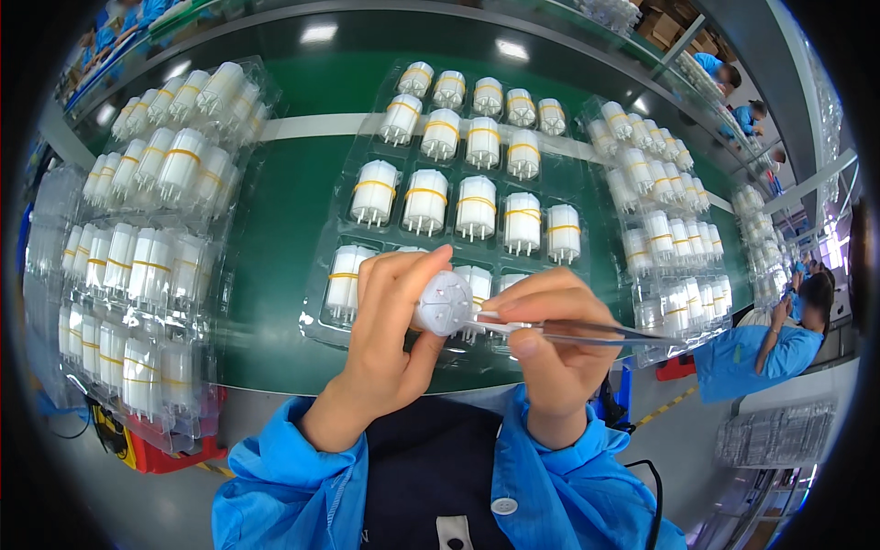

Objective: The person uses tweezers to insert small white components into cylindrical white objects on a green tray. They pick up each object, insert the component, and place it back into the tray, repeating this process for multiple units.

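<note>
My left hand is closed around a white cylindrical part, its round end face turned up toward me, with small openings in it. Between the fingers and thumb of my right hand is a pair of metal tweezers. Their tips point left and reach the edge of that end face. A small white piece shows by the tips; whether they pinch it cannot be made out. Behind my hands lies a clear plastic tray of white pronged cylinders, several wrapped in yellow bands. My hands hide part of its front row.
Stacked clear trays of similar cylinders stand at the left and the right of the green table. A metal frame runs along the back. At the far right a person in blue sits near piled empty trays.
</note>
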The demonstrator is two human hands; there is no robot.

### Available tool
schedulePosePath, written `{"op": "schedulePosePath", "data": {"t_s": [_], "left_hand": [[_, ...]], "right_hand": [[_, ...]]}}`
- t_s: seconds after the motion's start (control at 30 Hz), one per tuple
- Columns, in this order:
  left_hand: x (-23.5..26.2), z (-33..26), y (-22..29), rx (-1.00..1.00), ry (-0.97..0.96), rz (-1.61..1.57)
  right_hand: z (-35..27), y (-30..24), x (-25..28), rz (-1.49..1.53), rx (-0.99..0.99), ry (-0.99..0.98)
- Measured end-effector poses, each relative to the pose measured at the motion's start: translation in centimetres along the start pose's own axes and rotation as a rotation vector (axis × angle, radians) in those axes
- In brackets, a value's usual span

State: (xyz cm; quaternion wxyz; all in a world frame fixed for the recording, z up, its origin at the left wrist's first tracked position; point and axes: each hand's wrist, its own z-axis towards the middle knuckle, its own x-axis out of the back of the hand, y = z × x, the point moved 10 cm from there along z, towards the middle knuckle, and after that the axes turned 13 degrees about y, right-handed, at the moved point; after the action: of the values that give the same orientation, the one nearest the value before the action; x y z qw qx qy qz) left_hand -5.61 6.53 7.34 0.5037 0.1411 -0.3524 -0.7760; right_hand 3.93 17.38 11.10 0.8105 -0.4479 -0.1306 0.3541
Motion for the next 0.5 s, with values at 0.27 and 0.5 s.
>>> {"op": "schedulePosePath", "data": {"t_s": [0.27,0.5], "left_hand": [[0.2,-0.2,0.1,0.005,0.042,-0.022],[0.2,-0.1,0.3,-0.020,0.055,-0.016]], "right_hand": [[-0.6,-0.3,-1.4,-0.079,0.088,-0.030],[-0.5,-0.2,-1.5,-0.098,0.096,-0.033]]}}
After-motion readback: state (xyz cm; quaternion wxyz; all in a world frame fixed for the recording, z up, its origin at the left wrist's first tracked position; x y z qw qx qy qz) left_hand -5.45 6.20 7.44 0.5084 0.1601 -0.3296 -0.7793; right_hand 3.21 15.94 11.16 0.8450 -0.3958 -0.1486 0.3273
